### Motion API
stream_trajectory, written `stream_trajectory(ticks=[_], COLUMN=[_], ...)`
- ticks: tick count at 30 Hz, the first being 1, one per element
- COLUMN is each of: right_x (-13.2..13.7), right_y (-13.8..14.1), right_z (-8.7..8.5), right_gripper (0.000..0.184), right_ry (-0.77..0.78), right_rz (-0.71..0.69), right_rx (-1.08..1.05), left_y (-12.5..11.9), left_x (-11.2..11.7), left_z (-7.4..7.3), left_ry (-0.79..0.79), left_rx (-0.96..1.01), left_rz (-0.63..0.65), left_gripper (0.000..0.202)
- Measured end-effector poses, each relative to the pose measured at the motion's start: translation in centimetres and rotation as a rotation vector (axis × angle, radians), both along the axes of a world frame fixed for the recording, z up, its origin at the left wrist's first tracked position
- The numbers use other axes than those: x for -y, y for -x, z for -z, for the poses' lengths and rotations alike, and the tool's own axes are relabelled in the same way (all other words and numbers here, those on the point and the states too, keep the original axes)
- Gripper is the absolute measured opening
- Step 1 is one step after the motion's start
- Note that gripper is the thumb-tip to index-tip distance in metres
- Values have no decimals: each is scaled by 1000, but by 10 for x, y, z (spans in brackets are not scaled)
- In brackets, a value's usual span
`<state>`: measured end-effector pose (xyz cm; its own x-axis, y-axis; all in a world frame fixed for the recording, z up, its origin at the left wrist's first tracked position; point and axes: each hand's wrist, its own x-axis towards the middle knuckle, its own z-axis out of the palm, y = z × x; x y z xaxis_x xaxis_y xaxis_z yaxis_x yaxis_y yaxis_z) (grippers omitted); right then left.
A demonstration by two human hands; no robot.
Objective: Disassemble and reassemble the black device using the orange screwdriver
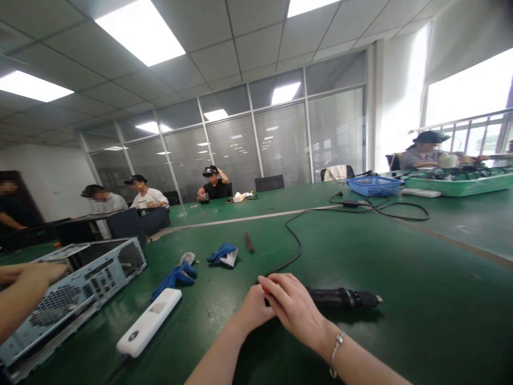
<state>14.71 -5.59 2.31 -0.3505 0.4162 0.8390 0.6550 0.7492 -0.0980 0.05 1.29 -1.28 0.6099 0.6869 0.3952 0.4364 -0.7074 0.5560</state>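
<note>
A black electric screwdriver [340, 298] lies level just over the green table, its metal tip pointing right. My left hand [256, 309] is closed around its rear end, where the cord comes in. Across that same end lies my right hand [294, 307], fingers together and curled over the tool and partly over the left hand. A small orange-red part [266, 289] shows between the fingers; I cannot make out what it is. The palms and most of the rear grip are hidden. A black cord [298, 240] runs from the hands towards the back.
On the left stand a white power strip [150, 321], blue gloves [174, 279] and an open metal computer case [80, 294] with another person's arms [28, 283] at it. A dark bar [249, 243], blue basket [374, 185] and green basket [473, 184] lie farther back.
</note>
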Motion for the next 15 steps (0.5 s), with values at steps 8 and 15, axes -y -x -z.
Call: stream_trajectory(ticks=[8, 15], right_x=[-5, -9], right_y=[-1, -1], right_z=[4, 19], right_gripper=[48, 63], right_ry=[34, 49], right_rz=[33, 16], right_rx=[-35, -86], left_y=[1, 0], left_x=[3, 5], left_z=[-4, -9], left_ry=[51, 69], left_rx=[4, -30], left_rz=[26, 44], left_gripper=[16, 12])
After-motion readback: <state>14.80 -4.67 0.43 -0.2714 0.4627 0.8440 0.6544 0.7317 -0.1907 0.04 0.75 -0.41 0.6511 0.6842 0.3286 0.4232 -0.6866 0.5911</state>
